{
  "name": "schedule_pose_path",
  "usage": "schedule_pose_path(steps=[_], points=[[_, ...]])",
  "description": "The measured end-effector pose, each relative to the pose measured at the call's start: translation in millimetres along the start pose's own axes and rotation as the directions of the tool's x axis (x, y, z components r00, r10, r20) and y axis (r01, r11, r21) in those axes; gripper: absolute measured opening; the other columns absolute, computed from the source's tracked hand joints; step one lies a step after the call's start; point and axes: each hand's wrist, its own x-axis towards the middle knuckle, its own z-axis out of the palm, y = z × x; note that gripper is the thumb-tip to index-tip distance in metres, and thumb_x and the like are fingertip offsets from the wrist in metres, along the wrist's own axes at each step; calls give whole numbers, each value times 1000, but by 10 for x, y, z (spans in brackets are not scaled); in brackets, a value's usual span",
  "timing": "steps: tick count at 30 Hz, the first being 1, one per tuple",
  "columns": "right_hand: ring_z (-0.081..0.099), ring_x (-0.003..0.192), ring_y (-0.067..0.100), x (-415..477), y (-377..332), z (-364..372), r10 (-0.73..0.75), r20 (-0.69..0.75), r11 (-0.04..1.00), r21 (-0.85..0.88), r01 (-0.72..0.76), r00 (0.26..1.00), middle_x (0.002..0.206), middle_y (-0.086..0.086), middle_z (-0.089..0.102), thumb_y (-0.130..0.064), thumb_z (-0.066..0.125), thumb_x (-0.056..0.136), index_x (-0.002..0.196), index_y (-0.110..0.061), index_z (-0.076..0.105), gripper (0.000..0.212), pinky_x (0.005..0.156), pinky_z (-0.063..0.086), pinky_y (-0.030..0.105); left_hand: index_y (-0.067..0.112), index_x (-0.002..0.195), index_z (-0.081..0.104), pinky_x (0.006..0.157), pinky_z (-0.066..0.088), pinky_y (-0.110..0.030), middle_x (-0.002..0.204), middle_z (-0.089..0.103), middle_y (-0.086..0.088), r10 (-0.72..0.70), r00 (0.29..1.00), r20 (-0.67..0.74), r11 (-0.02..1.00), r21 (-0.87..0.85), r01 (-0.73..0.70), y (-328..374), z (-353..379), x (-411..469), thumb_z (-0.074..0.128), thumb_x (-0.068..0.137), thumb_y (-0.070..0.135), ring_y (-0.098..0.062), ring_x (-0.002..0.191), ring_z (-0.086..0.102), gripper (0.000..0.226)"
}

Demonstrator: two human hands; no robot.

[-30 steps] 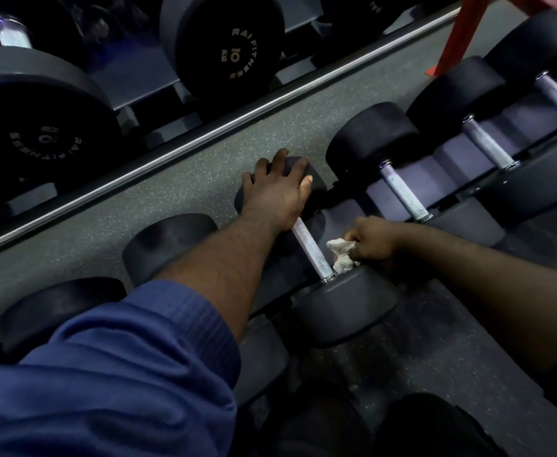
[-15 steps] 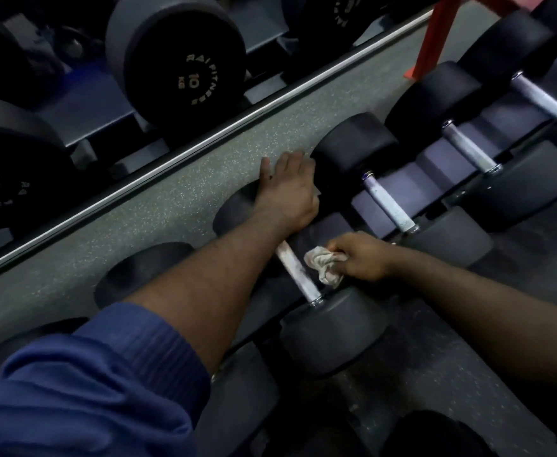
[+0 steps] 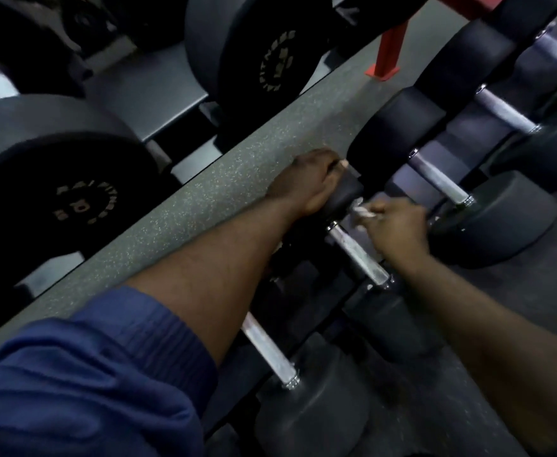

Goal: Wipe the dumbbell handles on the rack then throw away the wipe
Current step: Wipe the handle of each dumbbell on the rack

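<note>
Black dumbbells with silver handles lie in a row on the dark rack (image 3: 415,179). My left hand (image 3: 307,183) rests over the far head (image 3: 343,194) of the middle dumbbell, fingers curled over its top. Its silver handle (image 3: 358,253) runs down to the near head (image 3: 386,321). My right hand (image 3: 397,222) grips a crumpled white wipe (image 3: 363,211) just right of the handle's far end, whether touching it I cannot tell. The frame is blurred by motion.
Another handle (image 3: 267,349) lies nearer me, partly under my left forearm. Further dumbbell handles (image 3: 442,179) follow to the right. A speckled grey floor strip (image 3: 204,192) runs along a mirror that reflects large dumbbells (image 3: 260,51). A red post foot (image 3: 386,57) stands at the top.
My right hand has carried the wipe up from the handle's near end to its far end. My left hand stays on the far head. The camera has swung left and closer.
</note>
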Motion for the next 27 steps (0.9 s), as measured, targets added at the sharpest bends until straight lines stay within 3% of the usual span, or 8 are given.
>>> schedule_pose_path(steps=[3, 6, 10, 12, 15, 19, 24, 27], points=[[68, 90, 38, -246, -103, 286, -40, 157, 989, -131, 61, 987, 97, 20, 74, -5, 58, 91, 99, -7, 76, 20, 77, 45, 33, 26, 128, 62, 91, 53, -40, 135, 62, 1, -43, 997, -59, 978, 200, 54, 26, 159, 35, 40, 107, 40, -28, 113, 62, 33], [69, 91, 38, -440, -101, 332, -125, 140, 989, -65, 136, 982, 101, 16, 75, 14, 54, 79, 100, -7, 74, 36, 78, 49, 33, 28, 129, 63, 83, 52, -39, 138, 62, 5, -42, 977, -207, 946, 305, 105, 38, 294, -44, 38, 105, 40, -27, 109, 64, 36], [66, 98, 42, -161, -146, 294, 76, 237, 990, -134, -44, 969, 103, 21, 72, 0, 57, 90, 103, -4, 70, 19, 70, 41, 30, 30, 129, 63, 79, 57, -39, 139, 61, 9, -52, 971, -236, 941, 313, 126, 58, 298, -47, 37, 104, 42, -24, 107, 65, 39], [65, 100, 42, -110, -224, 239, 103, 270, 982, -179, -55, 957, 105, 21, 71, -6, 58, 94, 105, -3, 68, 16, 72, 42, 31, 30, 131, 63, 81, 57, -40, 140, 61, 10, -74, 972, -222, 935, 323, 145, 88, 254, -35, 35, 104, 43, -23, 110, 64, 41], [64, 99, 42, -240, -315, 210, 78, 301, 972, -234, -6, 950, 105, 22, 68, 2, 57, 85, 103, -5, 65, 21, 77, 50, 38, 31, 131, 64, 83, 57, -39, 141, 60, 11, -78, 976, -204, 939, 313, 141, 74, 262, -47, 34, 104, 43, -20, 114, 63, 42], [68, 96, 38, -21, -258, 177, 137, 305, 983, -157, -92, 942, 99, 19, 74, -2, 59, 88, 97, -4, 75, 18, 69, 45, 30, 31, 130, 64, 82, 57, -38, 143, 58, 12, -44, 978, -202, 944, 313, 107, 59, 244, -45, 37, 103, 41, -20, 113, 63, 39], [70, 91, 35, -15, -232, 111, 41, 336, 986, -165, 15, 941, 96, 14, 76, -2, 60, 86, 96, -8, 78, 21, 73, 48, 24, 32, 131, 62, 84, 56, -40, 145, 55, 13, -54, 979, -195, 945, 306, 113, 49, 239, -21, 41, 103, 41, -21, 113, 62, 36], [71, 100, 25, 92, -169, 95, 106, 314, 994, -50, -95, 944, 104, 8, 77, -2, 61, 88, 100, -8, 80, 23, 76, 46, 20, 32, 132, 61, 84, 56, -40, 146, 54, 13, -47, 983, -177, 951, 294, 99, 45, 251, -29, 42, 103, 41, -21, 115, 62, 36]])
